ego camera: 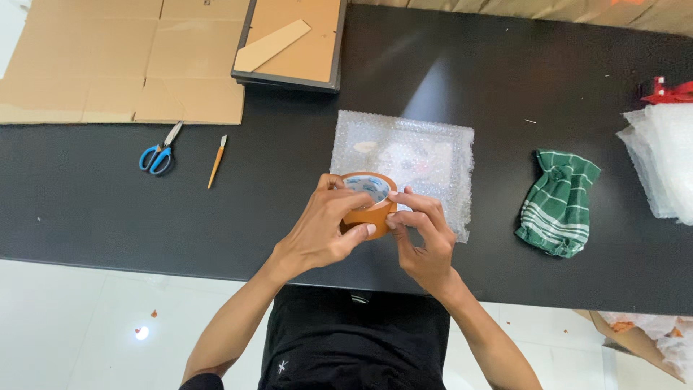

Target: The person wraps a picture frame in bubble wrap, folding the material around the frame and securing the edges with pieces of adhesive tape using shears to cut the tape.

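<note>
Picking at the brown tape roll [368, 206] above the tabletop's near edge.
Left hand [321, 231] is clamped round the roll, right hand [422, 238] fingertips pinched together at its rim; best to keep it steady over the bubble-wrapped parcel [433, 155] and lift the tape end slowly.

Both hands, left hand [321, 227] and right hand [422, 242], hold a brown tape roll [368, 206] above a bubble-wrapped parcel [415, 155].
</note>
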